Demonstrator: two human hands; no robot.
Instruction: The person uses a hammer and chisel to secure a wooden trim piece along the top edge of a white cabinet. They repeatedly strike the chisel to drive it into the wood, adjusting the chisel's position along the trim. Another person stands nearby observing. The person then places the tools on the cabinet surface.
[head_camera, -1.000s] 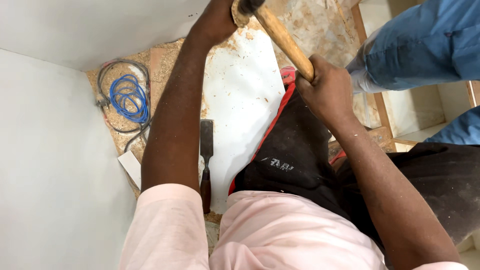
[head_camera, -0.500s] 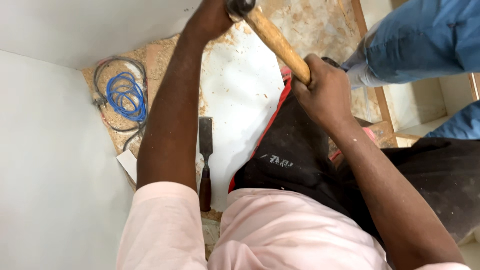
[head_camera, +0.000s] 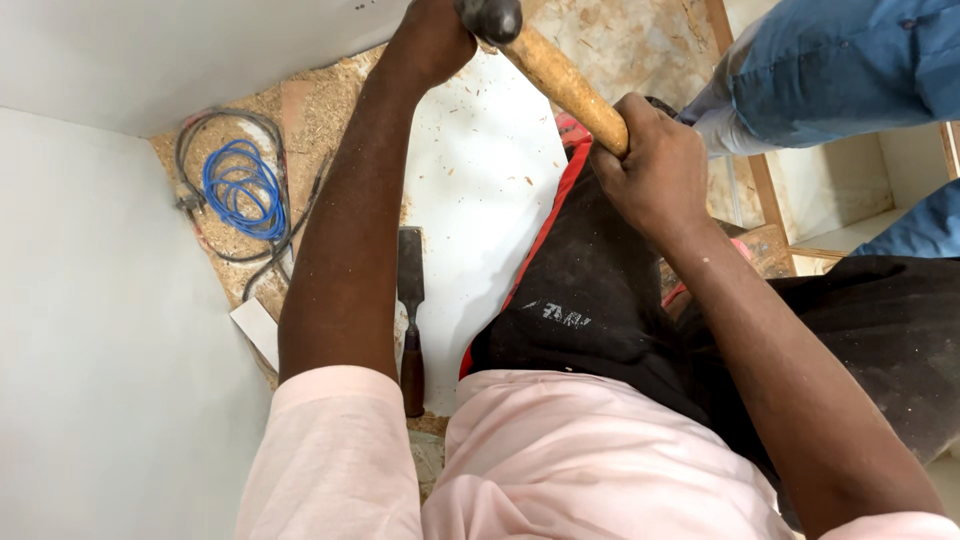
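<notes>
Head view looks straight down my chest: my right hand (head_camera: 655, 170) is wrapped tight around the wooden handle of the hammer (head_camera: 560, 80), whose dark head sits at the top edge of the picture. My left hand (head_camera: 430, 40) is up there just beside that head, curled on something I cannot make out, so I cannot tell what it grips or how tightly.

With my left fingers so close to the hammer head, a blow that lands off line could catch them, I judge. A glancing strike could also dent the white board (head_camera: 480, 190). The chisel (head_camera: 411, 310) lies loose by my left forearm, blade pointing away from me; a careless knee or elbow could knock it, or I could cut myself on it. The coil of blue cable (head_camera: 238, 185), with a grey cable looped about it, could snag a foot.

I kneel over the white board, which is speckled with wood chips. Beyond it is rough chipboard flooring (head_camera: 620, 30) strewn with sawdust. Tall white panels (head_camera: 100, 350) stand at my left and ahead. Another person's leg in blue jeans (head_camera: 830, 70) is at upper right, near a wooden frame (head_camera: 765, 190).
</notes>
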